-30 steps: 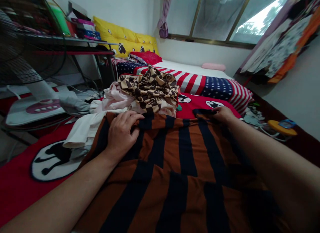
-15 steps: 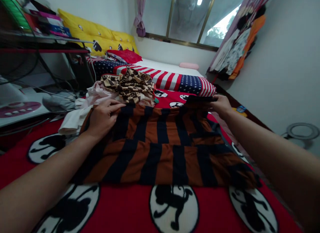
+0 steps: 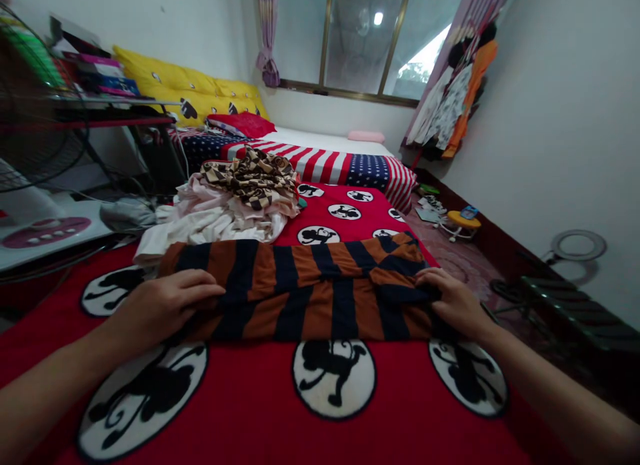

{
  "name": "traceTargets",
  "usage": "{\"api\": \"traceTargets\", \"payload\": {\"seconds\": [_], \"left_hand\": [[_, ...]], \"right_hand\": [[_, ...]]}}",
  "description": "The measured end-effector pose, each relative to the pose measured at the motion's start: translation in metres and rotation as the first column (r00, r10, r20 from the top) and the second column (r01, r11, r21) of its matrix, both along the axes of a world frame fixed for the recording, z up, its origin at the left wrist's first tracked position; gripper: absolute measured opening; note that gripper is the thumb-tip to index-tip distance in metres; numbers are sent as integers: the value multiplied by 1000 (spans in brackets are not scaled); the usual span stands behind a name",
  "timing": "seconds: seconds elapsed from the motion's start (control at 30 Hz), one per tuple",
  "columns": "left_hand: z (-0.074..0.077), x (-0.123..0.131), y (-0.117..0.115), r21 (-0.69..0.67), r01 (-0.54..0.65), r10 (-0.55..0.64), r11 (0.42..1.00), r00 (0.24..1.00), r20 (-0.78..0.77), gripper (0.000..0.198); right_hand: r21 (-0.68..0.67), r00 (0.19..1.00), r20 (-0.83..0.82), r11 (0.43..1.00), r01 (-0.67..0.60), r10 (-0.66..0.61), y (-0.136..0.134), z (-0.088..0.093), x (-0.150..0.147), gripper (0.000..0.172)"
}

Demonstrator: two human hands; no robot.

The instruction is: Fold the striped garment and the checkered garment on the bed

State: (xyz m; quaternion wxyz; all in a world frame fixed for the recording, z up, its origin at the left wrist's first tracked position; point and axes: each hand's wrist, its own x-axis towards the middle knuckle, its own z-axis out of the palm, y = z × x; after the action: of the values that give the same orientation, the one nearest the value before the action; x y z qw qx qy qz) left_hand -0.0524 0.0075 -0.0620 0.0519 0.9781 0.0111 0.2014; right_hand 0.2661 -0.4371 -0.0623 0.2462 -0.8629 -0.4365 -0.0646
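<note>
Your left hand (image 3: 165,305) lies on the near left part of the orange-and-navy striped cloth (image 3: 305,298), its fingers close together and nearly flat on top, pointing toward your right hand. Your right hand (image 3: 450,302) sits on the cloth's right end, its fingers bent down over the folded layers; you can't tell whether they are pinching the fabric or only pressing on it. The striped cloth lies folded in a long band between your two hands, on the red monkey-print blanket (image 3: 240,412), with more of the blanket running toward you below your fingers. Just beyond your left fingertips, past the cloth's far edge, sits a heap of pale pink and white clothes (image 3: 210,225), topped by a brown checked garment (image 3: 250,178). Further ahead of your fingers lies flag-print bedding (image 3: 320,166), and beyond it a yellow pillow (image 3: 175,85) stands against the wall. Well out past your right fingers, a ring light (image 3: 580,245) lies near the wall.
</note>
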Motion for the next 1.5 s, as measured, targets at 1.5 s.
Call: {"api": "traceTargets", "payload": {"seconds": [1.5], "left_hand": [[22,-43,9,-221,-645,636,731,762,-119,42]], "right_hand": [[-59,964,177,980,-189,196,34,6,-49,15]]}}
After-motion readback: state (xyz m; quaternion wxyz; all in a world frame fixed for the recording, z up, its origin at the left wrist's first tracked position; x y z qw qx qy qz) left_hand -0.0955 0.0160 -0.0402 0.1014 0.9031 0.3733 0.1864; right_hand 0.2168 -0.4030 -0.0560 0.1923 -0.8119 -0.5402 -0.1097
